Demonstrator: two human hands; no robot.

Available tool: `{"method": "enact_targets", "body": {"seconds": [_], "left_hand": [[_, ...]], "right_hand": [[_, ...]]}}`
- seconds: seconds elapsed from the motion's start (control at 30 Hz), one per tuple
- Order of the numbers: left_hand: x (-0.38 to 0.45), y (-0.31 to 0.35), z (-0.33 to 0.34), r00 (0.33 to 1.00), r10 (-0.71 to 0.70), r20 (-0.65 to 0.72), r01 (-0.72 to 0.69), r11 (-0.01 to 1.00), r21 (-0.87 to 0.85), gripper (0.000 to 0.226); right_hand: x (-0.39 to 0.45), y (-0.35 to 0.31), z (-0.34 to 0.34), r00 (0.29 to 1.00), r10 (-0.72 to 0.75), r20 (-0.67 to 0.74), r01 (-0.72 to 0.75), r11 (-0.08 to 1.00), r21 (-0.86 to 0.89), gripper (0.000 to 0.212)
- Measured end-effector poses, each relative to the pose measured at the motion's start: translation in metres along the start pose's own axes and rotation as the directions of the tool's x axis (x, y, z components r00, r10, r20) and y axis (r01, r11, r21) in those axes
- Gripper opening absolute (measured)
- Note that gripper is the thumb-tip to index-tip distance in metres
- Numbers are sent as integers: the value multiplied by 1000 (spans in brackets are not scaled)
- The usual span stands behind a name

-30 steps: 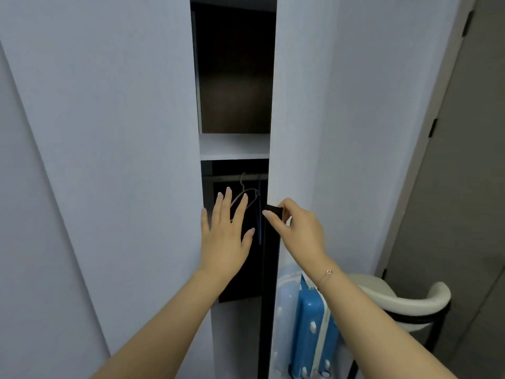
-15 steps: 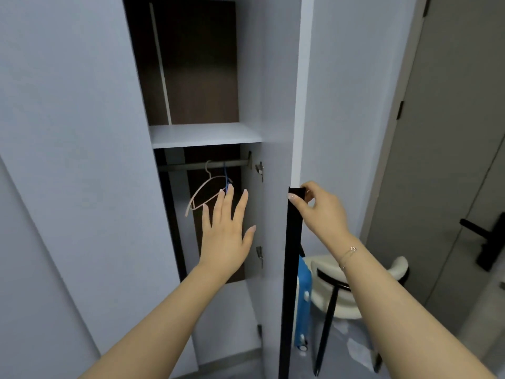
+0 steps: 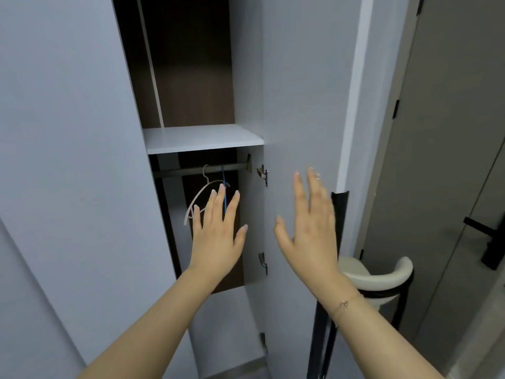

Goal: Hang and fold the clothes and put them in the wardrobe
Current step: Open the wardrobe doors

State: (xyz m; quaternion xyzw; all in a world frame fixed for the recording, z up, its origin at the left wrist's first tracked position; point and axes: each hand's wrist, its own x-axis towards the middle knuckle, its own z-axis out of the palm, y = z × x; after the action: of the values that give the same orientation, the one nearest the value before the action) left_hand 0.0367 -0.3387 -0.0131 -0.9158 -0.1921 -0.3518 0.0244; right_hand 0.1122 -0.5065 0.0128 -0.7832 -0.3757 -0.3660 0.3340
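Two bare forearms rise from the lower edge of the view toward an open wardrobe (image 3: 68,132). The left hand (image 3: 216,242) is raised with its back to the camera, fingers straight and slightly spread, holding nothing; it sits in front of the lower compartment. The right hand (image 3: 311,236), somewhat blurred, is likewise flat and splayed with nothing in it, in front of the inner face of the right wardrobe door (image 3: 300,105). A thin bracelet (image 3: 345,305) circles the right wrist. Just right of the right hand, a black handle strip (image 3: 340,209) runs down the free edge of that door; whether the hand touches the door cannot be told.

Two metal hinges (image 3: 262,175) are fixed where the door meets the cabinet side, one above the other. Beyond the left hand, a dark hanging rail (image 3: 196,170) crosses the lower compartment, carrying a white hanger (image 3: 203,191) and a blue hanger (image 3: 224,192), the latter seen nearly edge-on. Neither carries a garment. Above the rail lies a white shelf (image 3: 199,138), and above that a dark brown back panel (image 3: 188,64).

To the right, behind the door, a cream-backed chair (image 3: 382,280) with a black frame stands near a grey room door (image 3: 451,160) bearing a black lever handle (image 3: 489,242).
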Motion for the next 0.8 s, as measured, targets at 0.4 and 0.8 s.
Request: {"method": "enact_targets", "body": {"seconds": [0.4,0.8], "left_hand": [[76,-167,-14,997,-62,-52,69,986,149,69],[203,-244,16,919,-221,-327,276,952,131,72]], "right_hand": [[94,-85,145,935,-278,222,311,941,-131,76],[203,-87,288,913,-333,235,357,931,-71,71]]}}
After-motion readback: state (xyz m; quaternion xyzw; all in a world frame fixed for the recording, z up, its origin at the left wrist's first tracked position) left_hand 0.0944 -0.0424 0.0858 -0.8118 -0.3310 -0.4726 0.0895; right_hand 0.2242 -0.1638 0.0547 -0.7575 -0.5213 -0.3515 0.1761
